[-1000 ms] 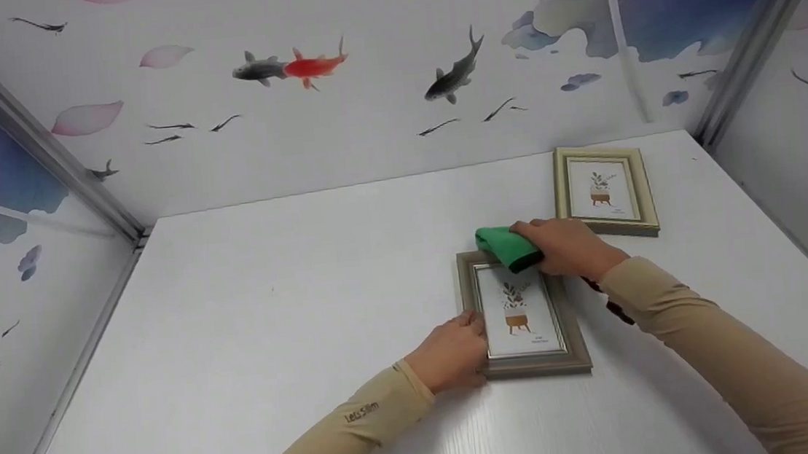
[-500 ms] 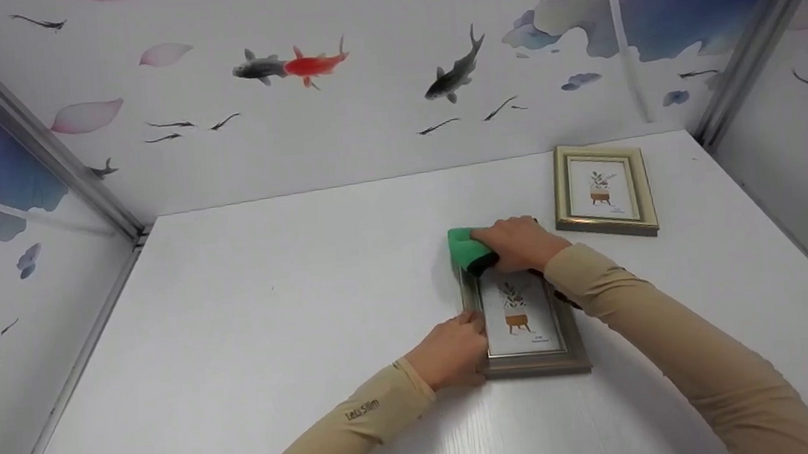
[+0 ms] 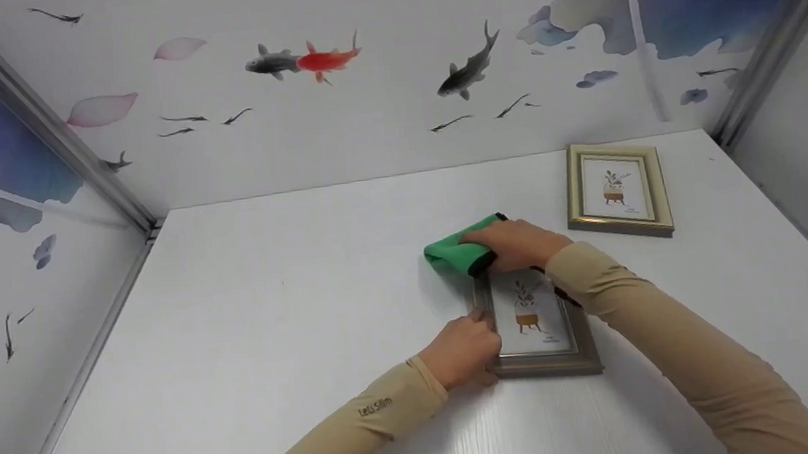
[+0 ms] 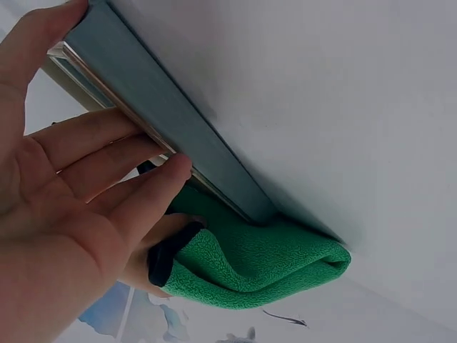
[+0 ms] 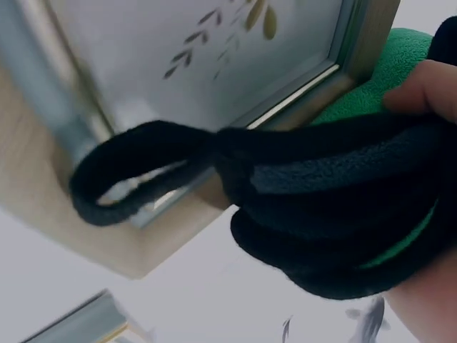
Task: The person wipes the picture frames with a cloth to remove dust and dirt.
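A grey-brown picture frame (image 3: 548, 366) with a potted-plant print lies on the white table. At its lower left side, my left hand (image 3: 462, 351) holds the edge; in the left wrist view the thumb sits by a corner and the fingers touch the moulding (image 4: 153, 100). My right hand (image 3: 526, 243) grips a folded green cloth (image 3: 456, 253) with black trim at the frame's top left corner. Part of the cloth sticks out beyond that corner. Hand and cloth hide most of the top edge. The right wrist view shows the cloth's black hanging loop (image 5: 86, 182) over the frame.
A second, gold picture frame (image 3: 621, 228) with a similar print lies at the table's back right. White panels (image 3: 366, 128) printed with fish and petals enclose the back and sides, with metal posts (image 3: 761, 49) at the corners.
My right hand has moved the cloth leftward along the frame's top edge to its left corner, where the cloth has spread more. My left hand keeps its place on the frame. The head view has shifted slightly.
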Motion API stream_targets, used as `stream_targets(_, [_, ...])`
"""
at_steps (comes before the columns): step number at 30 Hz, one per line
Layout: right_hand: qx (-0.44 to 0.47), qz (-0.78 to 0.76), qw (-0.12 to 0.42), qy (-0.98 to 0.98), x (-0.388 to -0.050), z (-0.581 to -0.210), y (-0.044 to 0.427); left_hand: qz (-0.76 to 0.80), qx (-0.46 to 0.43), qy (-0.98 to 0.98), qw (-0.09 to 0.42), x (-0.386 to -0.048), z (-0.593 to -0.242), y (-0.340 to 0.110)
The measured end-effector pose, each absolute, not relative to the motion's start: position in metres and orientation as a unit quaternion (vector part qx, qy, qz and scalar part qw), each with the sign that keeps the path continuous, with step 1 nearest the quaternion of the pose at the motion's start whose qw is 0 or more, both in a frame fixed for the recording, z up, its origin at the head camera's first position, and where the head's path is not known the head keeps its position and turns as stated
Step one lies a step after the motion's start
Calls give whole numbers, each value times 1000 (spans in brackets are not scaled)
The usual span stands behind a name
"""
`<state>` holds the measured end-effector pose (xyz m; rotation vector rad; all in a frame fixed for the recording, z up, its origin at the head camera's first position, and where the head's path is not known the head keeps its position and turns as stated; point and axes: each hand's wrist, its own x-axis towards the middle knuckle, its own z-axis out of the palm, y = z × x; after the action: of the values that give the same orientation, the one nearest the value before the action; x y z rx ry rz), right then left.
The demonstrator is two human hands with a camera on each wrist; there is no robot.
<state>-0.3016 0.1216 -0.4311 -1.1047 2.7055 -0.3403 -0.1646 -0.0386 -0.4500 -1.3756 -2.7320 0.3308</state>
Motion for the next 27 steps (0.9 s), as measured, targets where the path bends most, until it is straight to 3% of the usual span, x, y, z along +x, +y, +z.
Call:
stream_targets(16, [-287, -89, 120, 946, -308, -420, 174, 129, -440, -887, 55, -162, -450, -37])
stream_targets(27, [-289, -31, 118, 950, -307, -416, 133, 116, -432, -894, 20, -166, -450, -38])
